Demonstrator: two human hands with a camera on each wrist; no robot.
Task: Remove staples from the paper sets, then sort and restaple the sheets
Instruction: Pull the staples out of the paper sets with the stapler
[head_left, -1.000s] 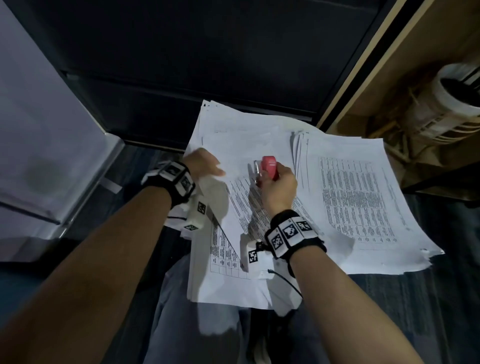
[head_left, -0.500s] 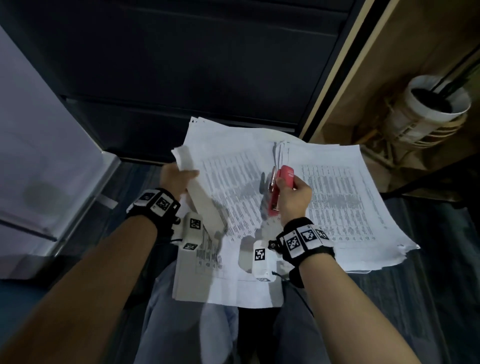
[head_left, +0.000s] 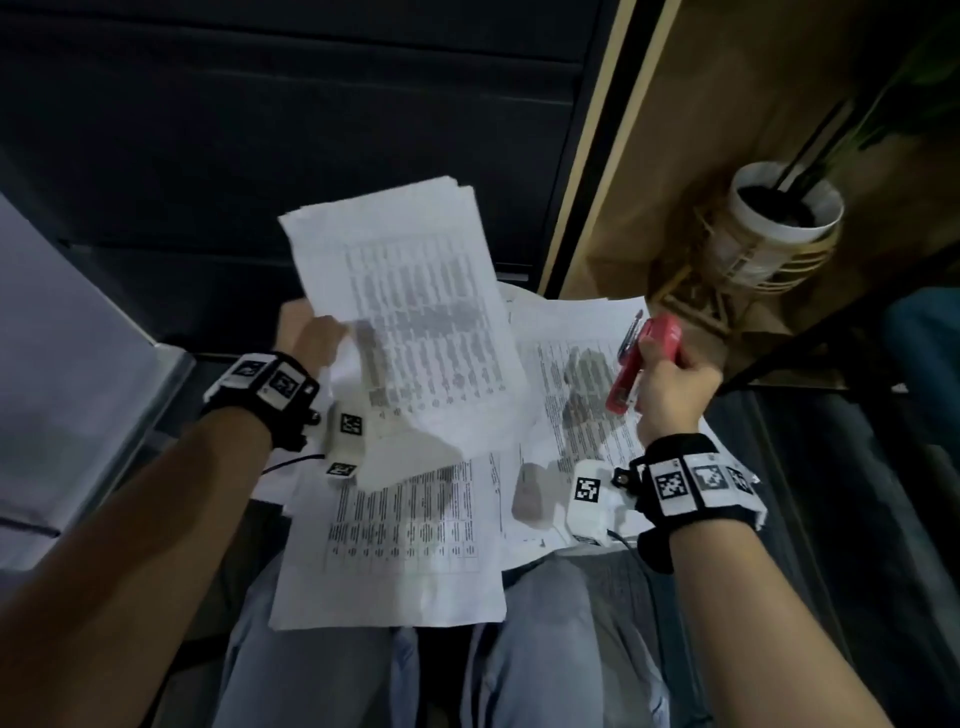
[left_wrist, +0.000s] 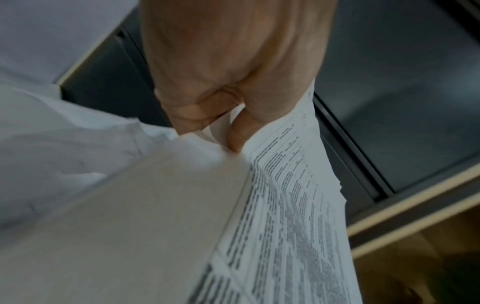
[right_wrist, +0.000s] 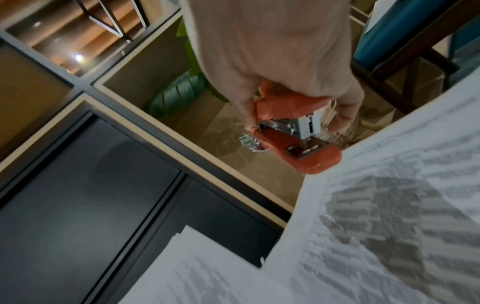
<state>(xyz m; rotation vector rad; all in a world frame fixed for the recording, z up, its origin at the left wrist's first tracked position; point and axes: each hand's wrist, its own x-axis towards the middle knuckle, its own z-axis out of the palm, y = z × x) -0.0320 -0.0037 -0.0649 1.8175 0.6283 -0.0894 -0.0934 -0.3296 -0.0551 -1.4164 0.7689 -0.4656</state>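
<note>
My left hand (head_left: 319, 340) pinches the edge of a set of printed sheets (head_left: 415, 312) and holds it raised and tilted above my lap; the left wrist view shows thumb and fingers (left_wrist: 233, 131) clamped on that paper set (left_wrist: 285, 216). My right hand (head_left: 675, 389) grips a red stapler (head_left: 647, 364) to the right, lifted off the pages, its mouth slightly apart in the right wrist view (right_wrist: 293, 127). More printed sheets (head_left: 405, 551) lie spread over my knees, and another page (head_left: 582, 395) lies under the stapler.
A dark cabinet front (head_left: 311, 130) stands ahead. At the right there is a wooden shelf unit (head_left: 701, 130) with a white plant pot in a wicker stand (head_left: 774, 234). A pale grey surface (head_left: 62, 338) sits at the left. My jeans-clad legs (head_left: 550, 649) are below the papers.
My left hand has lifted a paper set off the lap and swung it upright. My right hand has carried the stapler to the right, away from the pages.
</note>
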